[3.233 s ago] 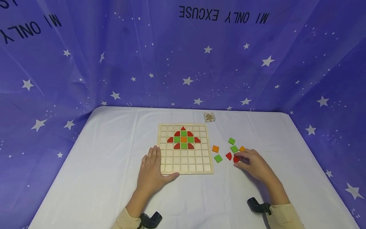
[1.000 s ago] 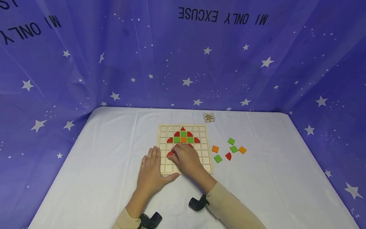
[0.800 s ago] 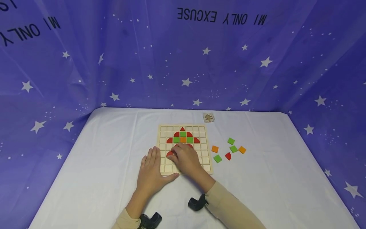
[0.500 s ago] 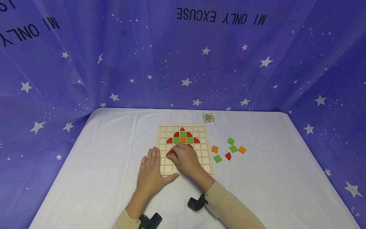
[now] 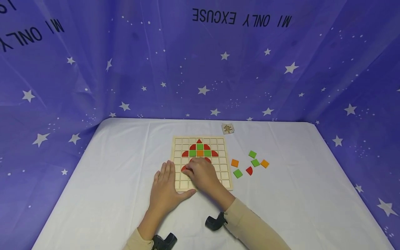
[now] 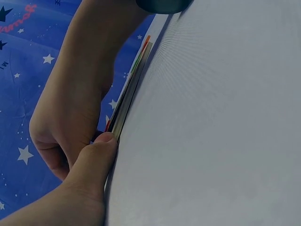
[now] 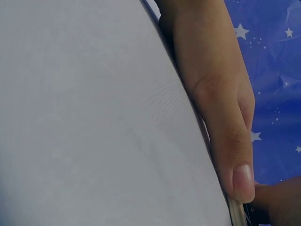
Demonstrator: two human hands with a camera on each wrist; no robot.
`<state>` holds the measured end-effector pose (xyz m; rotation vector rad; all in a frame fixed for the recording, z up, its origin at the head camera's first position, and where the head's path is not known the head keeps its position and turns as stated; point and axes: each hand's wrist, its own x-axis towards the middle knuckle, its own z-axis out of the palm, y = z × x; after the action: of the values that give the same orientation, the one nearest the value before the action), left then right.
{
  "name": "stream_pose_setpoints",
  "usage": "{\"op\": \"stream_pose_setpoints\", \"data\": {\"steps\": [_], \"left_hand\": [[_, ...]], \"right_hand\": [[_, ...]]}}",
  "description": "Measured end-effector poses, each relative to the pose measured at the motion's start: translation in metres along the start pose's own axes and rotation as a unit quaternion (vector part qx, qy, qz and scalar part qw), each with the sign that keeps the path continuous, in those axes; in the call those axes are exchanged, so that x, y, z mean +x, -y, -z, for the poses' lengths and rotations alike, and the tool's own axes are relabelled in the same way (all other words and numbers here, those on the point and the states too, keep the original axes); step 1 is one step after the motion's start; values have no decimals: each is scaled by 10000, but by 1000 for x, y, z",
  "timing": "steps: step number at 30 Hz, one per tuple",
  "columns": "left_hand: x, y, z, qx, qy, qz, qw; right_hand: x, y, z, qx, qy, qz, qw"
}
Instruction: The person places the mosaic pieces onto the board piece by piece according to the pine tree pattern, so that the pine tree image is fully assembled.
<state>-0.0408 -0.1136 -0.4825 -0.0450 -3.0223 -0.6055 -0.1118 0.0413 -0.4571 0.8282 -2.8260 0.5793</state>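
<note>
A wooden grid board (image 5: 178, 180) lies on the table with red, green and orange tiles forming a stepped, tree-like pattern in its upper half. My left hand (image 5: 165, 187) rests against its left side, fingers straight and thumb spread along the front edge; the left wrist view shows the left thumb (image 6: 96, 160) touching that edge. My right hand (image 5: 204, 175) reaches over the board, thumb and fingertips pinching a red quarter-circle tile (image 5: 184, 168) at a lower-left cell. It covers part of the row above. Seen edge-on, the right thumb (image 7: 230, 141) is just over the board.
Loose tiles lie right of the board: a red quarter-circle (image 5: 249, 171), several green squares (image 5: 238, 173) and orange squares (image 5: 235, 163). A small pattern card (image 5: 228, 128) sits behind the board. A purple starry curtain (image 5: 175, 69) hangs beyond the white table (image 5: 312, 180).
My right hand has carried a red quarter-circle tile leftward from the loose tiles onto the board. Over the last second it has barely shifted there. My left hand stays put.
</note>
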Motion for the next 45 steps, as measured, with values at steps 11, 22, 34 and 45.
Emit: {"op": "stream_pose_setpoints", "data": {"steps": [11, 22, 34, 45], "left_hand": [[0, -1, -1, 42, -42, 26, 10000], [0, 0, -1, 26, -60, 22, 10000], [0, -1, -1, -16, -56, 6, 10000], [-1, -2, -1, -7, -90, -9, 10000]], "right_hand": [[1, -1, 0, 59, 60, 19, 10000], [0, -4, 1, 214, 202, -11, 9996], [-1, -4, 1, -385, 148, 104, 9991], [-6, -10, 4, -262, -74, 314, 9991]]}}
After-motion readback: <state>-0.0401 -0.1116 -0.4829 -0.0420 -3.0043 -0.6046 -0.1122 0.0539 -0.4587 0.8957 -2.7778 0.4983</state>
